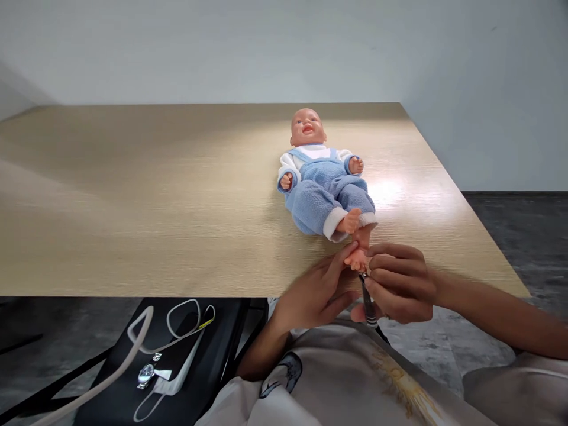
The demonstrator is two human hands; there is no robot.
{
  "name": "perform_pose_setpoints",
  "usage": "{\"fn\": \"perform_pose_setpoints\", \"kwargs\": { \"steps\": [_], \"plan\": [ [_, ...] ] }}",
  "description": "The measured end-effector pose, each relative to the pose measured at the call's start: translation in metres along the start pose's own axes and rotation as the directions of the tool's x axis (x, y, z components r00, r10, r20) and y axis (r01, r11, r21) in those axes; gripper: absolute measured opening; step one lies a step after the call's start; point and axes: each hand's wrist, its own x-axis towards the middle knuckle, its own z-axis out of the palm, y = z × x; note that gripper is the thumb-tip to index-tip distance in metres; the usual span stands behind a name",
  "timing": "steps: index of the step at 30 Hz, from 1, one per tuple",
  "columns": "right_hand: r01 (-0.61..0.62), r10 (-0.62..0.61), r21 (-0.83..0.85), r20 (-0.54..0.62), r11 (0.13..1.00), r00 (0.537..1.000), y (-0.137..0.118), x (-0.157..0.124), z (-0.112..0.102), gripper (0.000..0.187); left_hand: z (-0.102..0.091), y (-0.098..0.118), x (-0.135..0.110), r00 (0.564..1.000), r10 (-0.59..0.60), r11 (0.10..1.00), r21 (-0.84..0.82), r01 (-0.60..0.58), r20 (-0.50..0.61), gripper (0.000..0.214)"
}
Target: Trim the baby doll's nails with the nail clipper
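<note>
A baby doll [323,183] in blue fleece overalls and a white shirt lies on its back on the wooden table, its legs toward me. One bare foot [357,259] of the doll reaches the near table edge. My left hand [315,294] pinches that foot from the left. My right hand [399,284] closes around a slim dark hand tool [369,305], whose tip sits just under the doll's toes. The exact kind of tool is hidden by my fingers.
The light wood-grain table [133,201] ends close to my body, and grey flooring shows beyond its right side. Below the near edge at left, a black seat [106,378] holds a white cable [142,322] and a wristwatch [145,374].
</note>
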Motion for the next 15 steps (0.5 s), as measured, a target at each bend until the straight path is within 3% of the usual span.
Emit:
{"fn": "perform_pose_setpoints", "kwargs": {
  "steps": [3, 15],
  "plan": [
    [0.049, -0.049, -0.062, 0.008, 0.997, 0.999, -0.0042, -0.0053, 0.0045, 0.025, 0.0001, -0.0006, -0.0011, 1.0, 0.003, 1.0, -0.012, -0.004, -0.008, 0.082],
    [0.026, -0.014, -0.169, 0.072, 0.985, 0.997, -0.0101, 0.001, 0.0074, 0.022, 0.0005, -0.0021, -0.0002, 1.0, 0.014, 1.0, -0.023, -0.014, -0.001, 0.09]
  ]
}}
